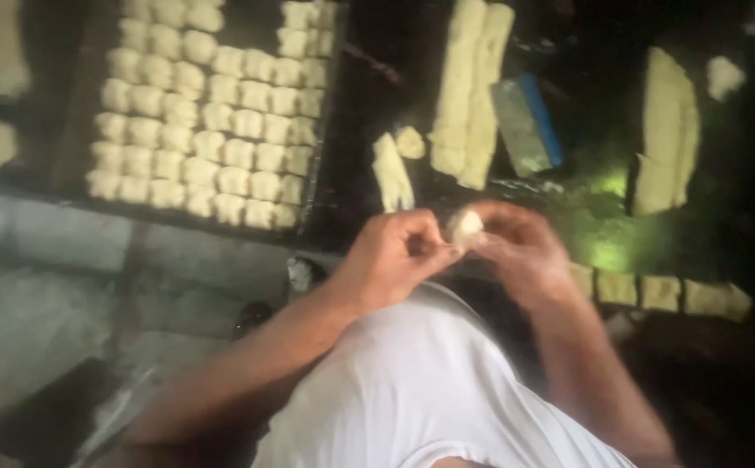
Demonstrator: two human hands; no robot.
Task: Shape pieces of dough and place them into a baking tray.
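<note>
A small dough lump point(466, 227) is being shaped; it is pinched between the left hand point(392, 256) and right hand point(516, 247), above the dark table point(594, 217); a place on the full tray point(321, 165) is needed next, it seems.

A dark work surface point(369, 113) is carrying a tray of dough pieces point(208, 113) at far left, long dough strips point(471, 87) in the middle, and cut dough squares point(659, 293) lying near right.

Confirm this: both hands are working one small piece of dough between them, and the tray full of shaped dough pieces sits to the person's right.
Wrong on one count: the head view shows the tray of shaped dough pieces to the person's left, not right. The rest holds: the left hand and right hand work one small piece of dough between them.
</note>
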